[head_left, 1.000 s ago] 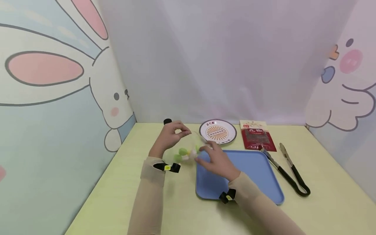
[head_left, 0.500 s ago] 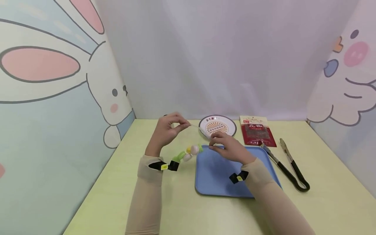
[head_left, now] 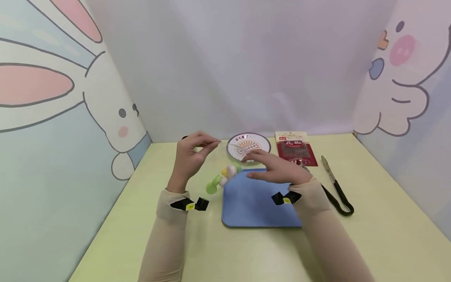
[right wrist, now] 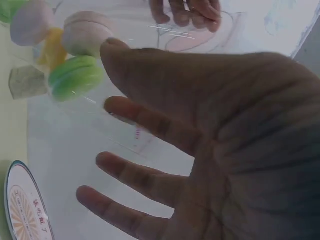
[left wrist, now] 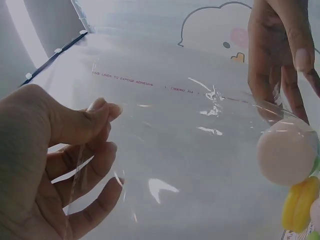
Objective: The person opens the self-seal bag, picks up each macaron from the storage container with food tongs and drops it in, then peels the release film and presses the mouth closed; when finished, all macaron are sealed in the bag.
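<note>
A clear plastic bag (left wrist: pixel 155 135) with red print along its flap hangs over the table. Several macarons, green, yellow and pale pink, lie in its bottom; a pale pink macaron (left wrist: pixel 287 151) and a green macaron (right wrist: pixel 75 78) show most clearly. My left hand (head_left: pixel 190 160) pinches the bag's upper edge between thumb and fingers. On the other side, my right hand (head_left: pixel 278 166) has its fingers spread and fairly straight, close beside the bag's far end. In the right wrist view, its thumb tip overlaps the bag near the macarons.
Below the hands lies a blue tray (head_left: pixel 257 213). Behind it stand a patterned plate (head_left: pixel 265 147) and a red spice packet (head_left: pixel 297 152). Black-handled tongs (head_left: pixel 340 192) lie to the right, partly behind the right arm. A pale block (right wrist: pixel 27 82) appears near the macarons in the right wrist view.
My right hand has moved rightward from beside the macarons, and its curled fingers have straightened. The left hand keeps its pinch, and the macarons hang lower left of the right hand.
</note>
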Demonstrator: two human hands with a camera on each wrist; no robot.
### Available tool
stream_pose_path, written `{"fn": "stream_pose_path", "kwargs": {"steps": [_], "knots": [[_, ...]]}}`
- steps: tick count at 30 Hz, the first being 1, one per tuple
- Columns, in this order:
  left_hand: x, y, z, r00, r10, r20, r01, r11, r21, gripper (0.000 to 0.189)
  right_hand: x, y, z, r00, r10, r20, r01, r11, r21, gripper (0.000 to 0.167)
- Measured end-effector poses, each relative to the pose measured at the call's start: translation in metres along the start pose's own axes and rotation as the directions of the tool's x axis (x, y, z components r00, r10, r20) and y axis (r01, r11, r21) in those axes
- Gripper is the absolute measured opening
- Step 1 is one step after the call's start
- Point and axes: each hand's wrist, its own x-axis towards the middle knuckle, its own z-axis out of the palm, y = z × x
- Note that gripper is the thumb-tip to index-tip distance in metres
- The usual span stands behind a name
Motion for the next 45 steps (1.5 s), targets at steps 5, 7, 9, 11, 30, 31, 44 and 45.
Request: {"fn": "stream_pose_path", "kwargs": {"steps": [5,7,9,11,30,31,44,45], "knots": [[0.000,0.022,-0.009,1.000,0.020,0.000,-0.020,1.000,0.002,0.010,0.016,0.002,0.014,0.999,-0.026,-0.028,0.026,1.000,-0.007,0.060],[0.000,0.027,-0.010,1.000,0.015,0.000,-0.015,1.000,-0.006,0.009,0.018,0.005,0.017,0.998,-0.031,-0.046,0.031,0.999,-0.007,0.057],[-0.001,0.030,-0.010,1.000,0.013,-0.001,-0.013,1.000,-0.012,0.010,0.019,0.008,0.019,0.997,-0.046,-0.056,0.046,0.999,-0.005,0.047],[-0.001,0.032,-0.010,1.000,0.015,0.000,-0.015,1.000,-0.022,0.010,0.020,0.012,0.021,0.996,-0.068,-0.061,0.067,0.998,-0.020,0.034],[-0.024,-0.048,0.022,0.918,-0.363,0.158,0.392,0.893,-0.223,0.008,-0.016,0.018,-0.023,0.758,-0.355,-0.547,0.235,0.931,-0.279,0.020],[-0.027,-0.052,0.025,0.896,-0.404,0.186,0.441,0.862,-0.250,0.010,-0.018,0.020,-0.025,0.767,-0.341,-0.543,0.215,0.934,-0.284,0.020],[-0.039,-0.064,0.050,0.857,-0.410,0.313,0.493,0.830,-0.261,0.016,-0.024,0.010,-0.027,0.821,-0.186,-0.539,0.006,0.948,-0.319,0.011],[-0.038,-0.063,0.049,0.860,-0.400,0.316,0.483,0.838,-0.254,0.016,-0.020,0.004,-0.025,0.803,-0.231,-0.550,0.049,0.945,-0.324,0.012]]}}
